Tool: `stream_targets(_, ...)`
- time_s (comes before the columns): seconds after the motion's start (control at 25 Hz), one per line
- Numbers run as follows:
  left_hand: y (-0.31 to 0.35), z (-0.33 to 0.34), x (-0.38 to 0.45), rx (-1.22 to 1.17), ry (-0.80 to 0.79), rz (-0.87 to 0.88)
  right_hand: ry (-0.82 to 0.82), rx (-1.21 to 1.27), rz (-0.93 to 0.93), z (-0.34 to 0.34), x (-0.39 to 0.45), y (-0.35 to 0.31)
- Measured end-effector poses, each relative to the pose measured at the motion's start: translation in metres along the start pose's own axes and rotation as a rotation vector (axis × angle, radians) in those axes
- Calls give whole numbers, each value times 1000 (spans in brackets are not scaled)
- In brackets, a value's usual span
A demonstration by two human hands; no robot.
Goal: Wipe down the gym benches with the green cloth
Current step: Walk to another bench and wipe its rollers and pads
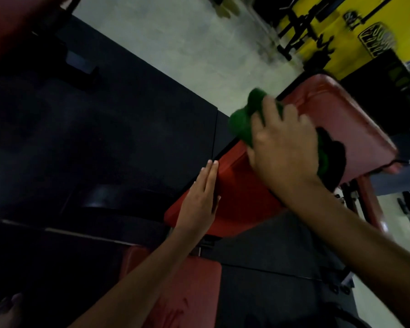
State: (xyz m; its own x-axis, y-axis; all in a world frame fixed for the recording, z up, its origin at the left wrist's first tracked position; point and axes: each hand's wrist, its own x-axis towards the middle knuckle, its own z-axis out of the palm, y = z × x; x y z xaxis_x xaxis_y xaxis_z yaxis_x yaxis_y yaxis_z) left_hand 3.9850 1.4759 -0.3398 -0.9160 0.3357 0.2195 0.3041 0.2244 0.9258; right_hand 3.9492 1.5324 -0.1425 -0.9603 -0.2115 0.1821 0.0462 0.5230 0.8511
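A red padded gym bench (242, 200) runs from the lower middle up to the right, its far pad (346, 119) paler under the light. My right hand (284, 147) grips a bunched green cloth (242, 124) and presses it onto the bench's middle; the cloth is blurred and sticks out past my fingers on the left and under my palm on the right. My left hand (201, 200) lies flat with straight fingers on the bench's left edge. A second red seat pad (189, 280) sits below, partly under my left forearm.
Black rubber floor mats (104, 138) cover the left side; pale concrete floor (199, 43) lies beyond. A yellow wall with black equipment frames (301, 36) stands at the top right. The bench's red metal frame (369, 204) drops down at the right. Another red pad (14, 20) is at top left.
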Motion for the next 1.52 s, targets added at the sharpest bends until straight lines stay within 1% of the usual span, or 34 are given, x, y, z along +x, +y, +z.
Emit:
stream_targets(0.08, -9, 0, 0, 2, -19, 12, -65, 14, -80, 7, -6, -27)
stream_targets(0.12, -13, -1, -1, 2, -28, 0, -44, 25, -78, 7, -5, -27)
stream_targets(0.24, -28, 4, -9, -4, -54, -87, 88, 81, 48, 7, -4, -9)
stream_targets(0.28, -33, 7, -12, 1, -64, -113, 112, 73, 88, 9, -8, -11)
stream_targets(0.32, -38, 9, -16, 4, -73, -133, 111, 55, 83, 14, -14, -20)
stream_targets(0.4, -45, 15, -23, -6, -86, -162, 13, 62, -68, 28, -30, -55)
stream_targets(0.44, -48, 16, -24, -14, -90, -162, -40, 107, -144, 31, -37, -71)
stream_targets(0.48, -50, 17, -25, -23, -101, -167, -79, 155, -181, 32, -41, -79)
stream_targets(0.52, -51, 16, -27, -29, -121, -177, -85, 191, -162, 29, -39, -75)
stream_targets(0.56, -54, 15, -29, -32, -150, -188, -68, 217, -91, 27, -36, -66)
stream_targets(0.64, -61, 13, -34, -34, -192, -206, 48, 234, 94, 25, -31, -50)
stream_targets(0.68, -67, 13, -37, -39, -202, -219, 93, 209, 153, 27, -32, -50)
stream_targets(0.72, -70, 13, -40, -49, -208, -237, 111, 169, 154, 32, -37, -60)
stream_targets(0.76, -73, 15, -43, -61, -210, -249, 103, 135, 100, 40, -44, -76)
stream_targets(0.84, -76, 19, -45, -74, -196, -241, 33, 134, -57, 50, -61, -115)
stream_targets(0.88, -78, 19, -46, -73, -188, -226, 4, 158, -100, 52, -67, -126)
stream_targets(0.92, -81, 19, -46, -69, -182, -209, -24, 183, -99, 52, -68, -127)
stream_targets(0.96, -83, 17, -45, -59, -189, -198, -28, 212, -58, 49, -65, -120)
stream_targets(1.0, -86, 14, -45, -48, -201, -188, 3, 235, 10, 46, -62, -110)
stream_targets(1.08, -93, 10, -45, -32, -223, -171, 113, 236, 162, 46, -60, -99)
stream_targets(1.12, -96, 10, -45, -24, -228, -171, 130, 219, 191, 49, -62, -103)
stream_targets(1.2, -105, 12, -45, -17, -238, -161, 92, 189, 117, 64, -72, -132)
stream_targets(1.32, -122, 21, -48, -60, -224, -109, -3, 271, -24, 77, -88, -173)
stream_targets(1.4, -129, 22, -54, -57, -243, -134, 7, 376, 13, 76, -88, -166)
stream_targets(1.44, -132, 22, -57, -56, -254, -143, 45, 389, 67, 74, -87, -158)
stream_targets(1.52, -137, 21, -61, -36, -256, -149, 170, 351, 161, 77, -87, -149)
